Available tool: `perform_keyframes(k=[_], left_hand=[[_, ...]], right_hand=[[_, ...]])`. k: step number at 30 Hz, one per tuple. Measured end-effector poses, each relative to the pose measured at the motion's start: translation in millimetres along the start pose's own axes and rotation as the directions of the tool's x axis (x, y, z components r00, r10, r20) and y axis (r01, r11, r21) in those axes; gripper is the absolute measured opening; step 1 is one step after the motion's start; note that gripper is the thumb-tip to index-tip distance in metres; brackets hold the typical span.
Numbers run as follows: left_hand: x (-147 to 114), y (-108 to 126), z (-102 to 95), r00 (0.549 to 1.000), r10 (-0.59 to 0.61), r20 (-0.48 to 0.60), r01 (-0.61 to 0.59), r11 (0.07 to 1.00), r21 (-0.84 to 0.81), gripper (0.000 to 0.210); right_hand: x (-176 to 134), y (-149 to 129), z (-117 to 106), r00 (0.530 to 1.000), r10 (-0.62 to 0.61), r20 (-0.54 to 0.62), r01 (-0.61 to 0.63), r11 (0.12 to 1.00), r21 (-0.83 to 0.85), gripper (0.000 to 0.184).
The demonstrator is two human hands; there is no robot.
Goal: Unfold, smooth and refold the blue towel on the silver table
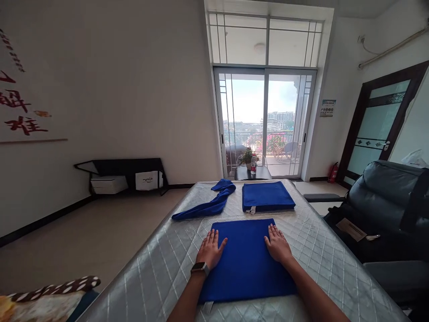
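Left hand (209, 249) and right hand (279, 243) lie flat, palms down — on a smooth, squared blue cloth (250, 266) (pale tag (208, 307) at its near edge) — atop the quilted silver surface (157, 268); beyond, a folded pile (268, 195) and twisted cloth (217, 203).

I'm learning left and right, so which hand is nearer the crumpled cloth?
Left. The left hand is just on the near side of the crumpled cloth; the right hand is farther off, to its right.
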State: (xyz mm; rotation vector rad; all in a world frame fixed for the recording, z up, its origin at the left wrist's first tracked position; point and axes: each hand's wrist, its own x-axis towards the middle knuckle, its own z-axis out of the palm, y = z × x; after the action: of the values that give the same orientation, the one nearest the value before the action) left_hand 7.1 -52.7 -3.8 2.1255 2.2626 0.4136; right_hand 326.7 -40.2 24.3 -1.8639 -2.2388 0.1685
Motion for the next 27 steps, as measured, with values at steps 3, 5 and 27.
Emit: perform_keyframes(k=[3, 5, 27], left_hand=[[-1.6, 1.3, -3.3, 1.0, -0.009, 0.0, 0.009, 1.0, -0.011, 0.092], [-2.5, 1.9, -5.5, 1.0, -0.005, -0.001, 0.005, 1.0, -0.016, 0.091], [1.4, -3.2, 6.6, 0.998, 0.036, -0.044, -0.034, 0.998, 0.046, 0.087]], right_hand=[[-1.0, -2.4, -3.3, 1.0, 0.007, 0.006, -0.007, 1.0, -0.01, 0.068], [-1.8, -3.9, -6.8, 1.0, 0.009, 0.011, -0.009, 1.0, -0.011, 0.068], [-40.0, -4.4, -8.3, 0.997, 0.014, 0.079, -0.015, 1.0, 0.012, 0.07]])
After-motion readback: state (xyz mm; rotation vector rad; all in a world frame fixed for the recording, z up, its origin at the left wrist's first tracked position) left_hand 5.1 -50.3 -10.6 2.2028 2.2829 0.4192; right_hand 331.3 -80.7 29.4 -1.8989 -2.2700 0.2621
